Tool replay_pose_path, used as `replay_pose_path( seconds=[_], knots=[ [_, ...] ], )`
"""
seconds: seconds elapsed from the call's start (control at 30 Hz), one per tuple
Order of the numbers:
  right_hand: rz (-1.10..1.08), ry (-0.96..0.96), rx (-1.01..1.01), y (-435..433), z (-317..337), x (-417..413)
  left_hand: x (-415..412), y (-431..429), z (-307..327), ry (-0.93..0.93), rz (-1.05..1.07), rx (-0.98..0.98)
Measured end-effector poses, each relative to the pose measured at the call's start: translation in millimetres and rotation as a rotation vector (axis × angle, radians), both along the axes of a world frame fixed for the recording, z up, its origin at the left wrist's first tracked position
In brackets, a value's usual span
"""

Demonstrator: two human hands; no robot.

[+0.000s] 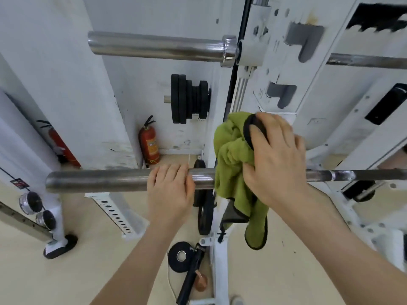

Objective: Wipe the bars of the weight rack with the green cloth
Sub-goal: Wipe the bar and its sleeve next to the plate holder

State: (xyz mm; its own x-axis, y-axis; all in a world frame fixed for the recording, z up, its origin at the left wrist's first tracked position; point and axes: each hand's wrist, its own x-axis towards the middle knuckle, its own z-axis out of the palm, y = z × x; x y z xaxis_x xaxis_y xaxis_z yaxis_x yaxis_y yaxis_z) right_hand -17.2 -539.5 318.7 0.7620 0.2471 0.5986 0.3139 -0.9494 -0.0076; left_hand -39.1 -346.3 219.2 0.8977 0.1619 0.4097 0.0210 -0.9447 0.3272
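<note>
A steel bar (99, 180) runs across the middle of the view, resting on the white weight rack (275, 69). My left hand (170, 188) lies over the bar's thick sleeve with fingers curled on top of it. My right hand (275, 159) grips the bunched green cloth (231, 155), black-edged, and holds it against the bar right beside the rack upright. Part of the cloth hangs down below the bar. A second, shiny bar (158, 46) sits higher up on the rack.
Black weight plates (189, 99) hang on a peg behind. A red fire extinguisher (149, 142) stands by the wall. More plates (204, 214) and a black tape roll (180, 256) are low by the rack's base. Rack posts stand on both sides.
</note>
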Motion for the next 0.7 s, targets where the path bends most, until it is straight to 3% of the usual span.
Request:
replay_pose_path(
  seconds=[0.13,0.23,0.33,0.4,0.53,0.7],
  knots=[
    [0.005,0.394,-0.177,24.9,-49.3,-4.4,-51.1,7.9,-13.6,-0.097,-0.147,-0.091],
    [-0.008,0.445,-0.215,31.6,-60.6,-0.4,-34.4,13.2,2.1,-0.124,-0.113,-0.108],
    [0.020,0.544,-0.086,39.4,-43.1,20.0,3.7,24.4,9.1,0.019,-0.021,0.044],
    [0.058,0.509,-0.156,28.1,-39.8,24.7,9.7,33.8,2.5,0.102,-0.039,0.127],
    [0.065,0.318,-0.329,-0.8,-47.6,4.4,-4.7,46.4,-8.6,0.058,-0.094,0.173],
    [0.052,0.082,0.029,8.0,-28.9,10.0,-14.0,45.6,-15.1,0.006,-0.065,0.123]
  ],
)
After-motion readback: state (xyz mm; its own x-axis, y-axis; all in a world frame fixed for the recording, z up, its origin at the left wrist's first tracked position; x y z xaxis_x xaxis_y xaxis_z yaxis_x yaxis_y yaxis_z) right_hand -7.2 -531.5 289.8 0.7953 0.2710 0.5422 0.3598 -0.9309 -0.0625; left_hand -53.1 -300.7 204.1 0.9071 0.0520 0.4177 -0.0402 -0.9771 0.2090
